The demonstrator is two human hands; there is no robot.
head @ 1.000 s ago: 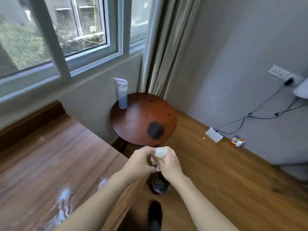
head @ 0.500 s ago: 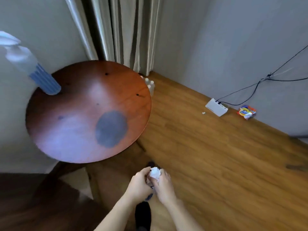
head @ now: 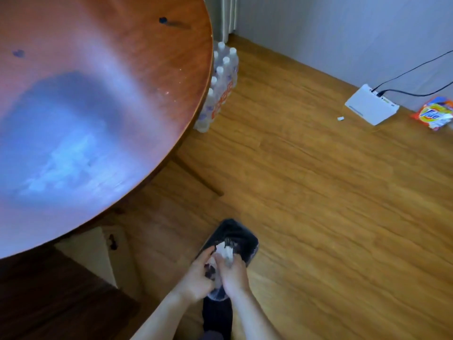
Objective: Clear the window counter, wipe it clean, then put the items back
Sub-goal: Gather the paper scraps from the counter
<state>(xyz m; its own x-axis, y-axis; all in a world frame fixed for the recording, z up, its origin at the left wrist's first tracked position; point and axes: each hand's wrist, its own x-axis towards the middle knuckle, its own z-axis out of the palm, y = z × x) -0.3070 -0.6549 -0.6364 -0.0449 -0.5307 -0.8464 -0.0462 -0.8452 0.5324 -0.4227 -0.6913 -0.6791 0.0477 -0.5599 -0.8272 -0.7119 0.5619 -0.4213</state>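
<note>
Head view, looking steeply down at a wooden floor (head: 318,192). Both hands meeting low in the middle, directly above a small dark bin (head: 247,238) standing on the floor. Left hand (head: 196,278) curling its fingers around the near side of a crumpled white paper wad (head: 224,250); right hand (head: 232,273) clenching round the same wad from the other side. Wad sitting between the two hands, poking up above the fingers, hovering over the bin's mouth.

Judging the wad: very light, soft, easily squashed, probably damp from wiping, so likely clinging to skin rather than slipping. Nothing fragile about it. Pinching anywhere on the bunched body working fine; keeping it balled tight helping loose shreds stay together when dropping it in. Letting go calling for spreading the fingers fully, possibly a small shake.

Filling the upper left, a round reddish table (head: 127,69), glossy, catching a pale blue reflection. Just beyond its far edge, a shrink-wrapped pack of water bottles (head: 224,79) standing on the floor. Far right by the wall, a white box (head: 371,105) with black cables (head: 414,69) plugged in, and beside it an orange detergent packet (head: 435,116). Window counter itself not showing. Dark shape below the hands, possibly a foot, too blurred for telling.
</note>
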